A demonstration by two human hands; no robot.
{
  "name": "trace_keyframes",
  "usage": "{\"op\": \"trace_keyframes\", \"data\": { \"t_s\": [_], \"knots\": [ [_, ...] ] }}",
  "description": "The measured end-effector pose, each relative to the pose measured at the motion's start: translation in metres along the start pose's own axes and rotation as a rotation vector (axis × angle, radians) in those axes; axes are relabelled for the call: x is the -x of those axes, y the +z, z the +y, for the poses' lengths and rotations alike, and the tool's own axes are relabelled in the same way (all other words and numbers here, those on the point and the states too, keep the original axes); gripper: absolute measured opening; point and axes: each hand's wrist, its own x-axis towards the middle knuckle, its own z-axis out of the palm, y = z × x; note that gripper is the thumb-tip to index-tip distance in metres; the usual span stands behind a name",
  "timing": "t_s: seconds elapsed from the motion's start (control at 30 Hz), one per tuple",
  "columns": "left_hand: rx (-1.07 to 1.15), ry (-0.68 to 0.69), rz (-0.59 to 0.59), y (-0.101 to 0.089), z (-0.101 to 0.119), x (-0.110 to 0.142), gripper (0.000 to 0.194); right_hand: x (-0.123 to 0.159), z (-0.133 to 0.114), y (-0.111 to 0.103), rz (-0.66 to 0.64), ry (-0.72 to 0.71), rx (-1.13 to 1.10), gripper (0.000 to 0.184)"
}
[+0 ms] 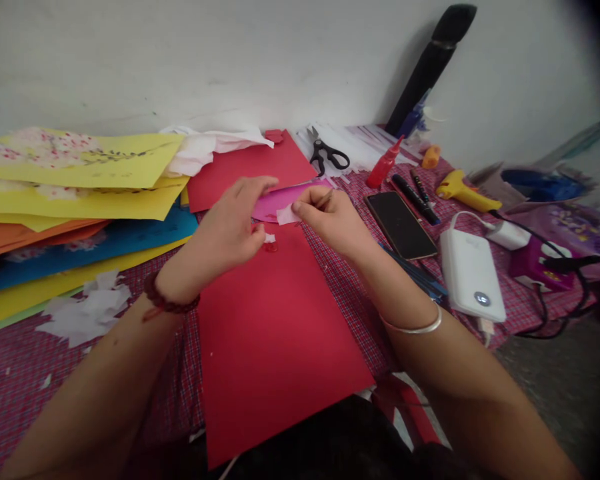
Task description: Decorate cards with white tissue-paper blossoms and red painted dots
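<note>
My left hand (230,227) and my right hand (330,217) meet over the far end of a large red paper sheet (275,333). The right hand pinches a small pale pink paper scrap (286,215) together with a thin stick-like tool (324,199). The left hand's fingers curl toward the same scrap, its thumb and forefinger close by it. A magenta paper piece (275,203) lies just behind the hands. A tiny white bit and a small red piece (270,245) rest on the red sheet under the left hand.
Yellow, orange and blue sheets (80,200) are stacked at left, with white scraps (87,310) in front. A second red sheet (250,170), scissors (326,155), red glue bottle (384,165), phone (401,224), pens, white power bank (471,273), yellow glue gun (463,190) and cables lie on the right.
</note>
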Motion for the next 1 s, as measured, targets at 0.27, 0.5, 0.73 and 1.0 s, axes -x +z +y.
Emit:
{"op": "trace_keyframes", "data": {
  "t_s": [0.27,0.5,0.73,1.0],
  "knots": [
    [-0.279,0.346,0.223,0.01,-0.003,0.004,0.015,0.002,-0.004,0.0,-0.058,0.073,-0.109,0.025],
    [-0.278,0.146,0.008,0.016,-0.016,-0.002,0.014,-0.003,0.015,-0.007,0.107,-0.023,0.161,0.01],
    [-0.16,-0.143,-0.139,0.033,-0.026,-0.008,0.014,-0.005,0.017,-0.01,0.234,-0.099,-0.018,0.016],
    [-0.273,0.124,-0.374,0.028,-0.024,-0.008,0.026,-0.001,0.018,-0.002,0.186,-0.056,-0.032,0.045]
  ]
}}
